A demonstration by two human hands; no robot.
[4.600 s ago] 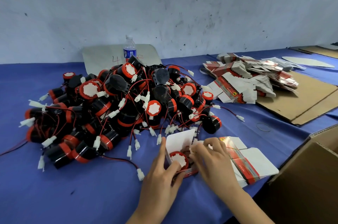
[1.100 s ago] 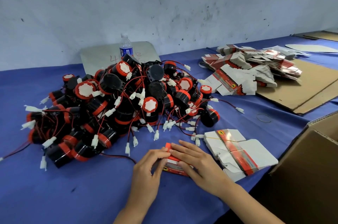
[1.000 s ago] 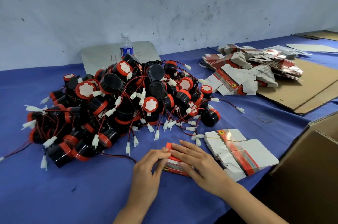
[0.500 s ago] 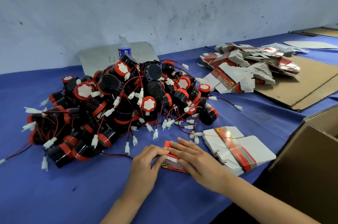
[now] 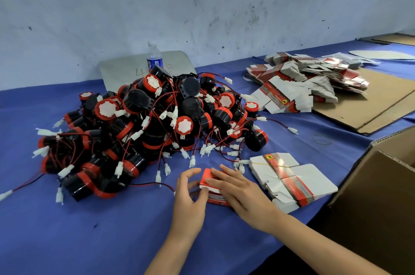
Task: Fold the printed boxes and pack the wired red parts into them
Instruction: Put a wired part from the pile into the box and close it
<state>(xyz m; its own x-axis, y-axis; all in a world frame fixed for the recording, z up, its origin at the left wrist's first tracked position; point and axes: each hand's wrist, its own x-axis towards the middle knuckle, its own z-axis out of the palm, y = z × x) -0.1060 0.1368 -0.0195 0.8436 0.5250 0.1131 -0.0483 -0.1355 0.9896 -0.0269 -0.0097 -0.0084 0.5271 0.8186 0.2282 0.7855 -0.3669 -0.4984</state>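
A small closed red and white printed box (image 5: pixel 207 179) lies on the blue table near the front edge. My left hand (image 5: pixel 188 196) grips its left end with thumb and fingers. My right hand (image 5: pixel 240 195) lies flat over its top and right side, hiding most of it. Behind the box rises a big heap of black and red wired parts (image 5: pixel 152 126) with white connectors. A banded stack of flat printed boxes (image 5: pixel 289 178) rests just right of my hands.
A larger pile of flat boxes (image 5: pixel 305 83) sits on cardboard sheets (image 5: pixel 370 108) at the back right. An open cardboard carton (image 5: pixel 381 196) stands at the right front. A water bottle (image 5: pixel 154 56) stands by the wall. A rubber band (image 5: pixel 321 139) lies on the cloth.
Earlier the box stood open with a red part inside; its flap is closed and the box lies flat under my hands. In the last second my hands stayed on it.
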